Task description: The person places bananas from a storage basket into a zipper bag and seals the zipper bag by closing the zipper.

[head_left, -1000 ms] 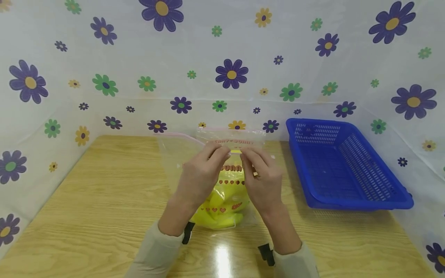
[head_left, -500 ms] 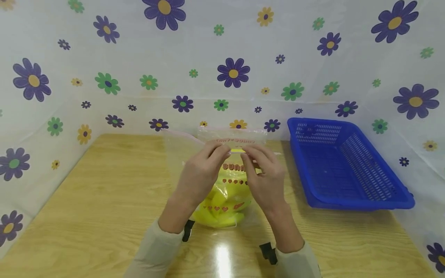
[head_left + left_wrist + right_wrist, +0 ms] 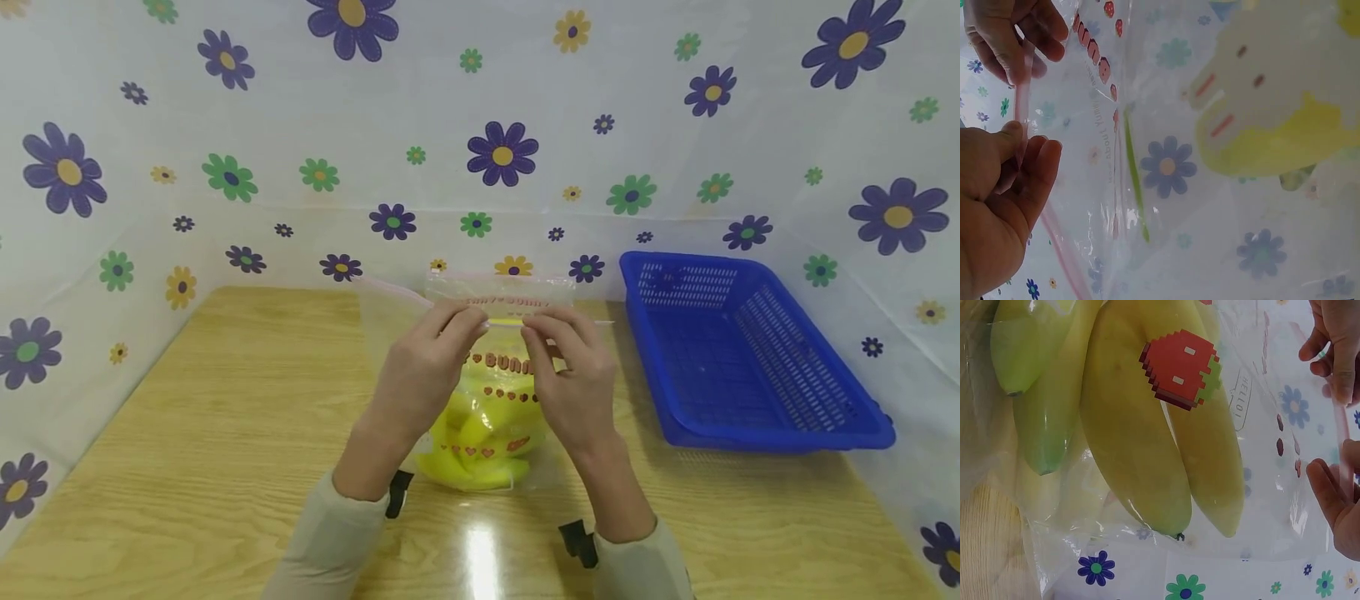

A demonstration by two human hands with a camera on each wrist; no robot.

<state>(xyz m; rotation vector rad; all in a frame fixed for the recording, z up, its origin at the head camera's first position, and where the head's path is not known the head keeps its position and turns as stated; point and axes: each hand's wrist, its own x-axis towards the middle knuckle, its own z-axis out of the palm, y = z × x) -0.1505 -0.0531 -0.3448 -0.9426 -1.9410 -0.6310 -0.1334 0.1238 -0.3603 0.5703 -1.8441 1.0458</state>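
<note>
A clear zip bag (image 3: 480, 417) printed with red hearts and lettering stands at the middle of the table. Yellow bananas (image 3: 1135, 425) with greenish tips show through its plastic. My left hand (image 3: 423, 362) pinches the bag's pink zip strip (image 3: 1020, 103) between thumb and fingers. Farther right along the same strip, my right hand (image 3: 573, 371) pinches it too. A short stretch of strip shows between the hands, and its end sticks out past the right one. In the left wrist view, a rabbit print (image 3: 1260, 94) covers part of the bag.
A blue plastic basket (image 3: 720, 358) with slotted sides stands on the right of the wooden table (image 3: 225, 450). Behind the hands rises another clear panel (image 3: 502, 287) with a pink top edge. A flower-patterned sheet (image 3: 540, 100) encloses the back and sides.
My left hand has slid a little left along the strip, widening the gap between the hands. More of the strip's end shows beyond my right hand.
</note>
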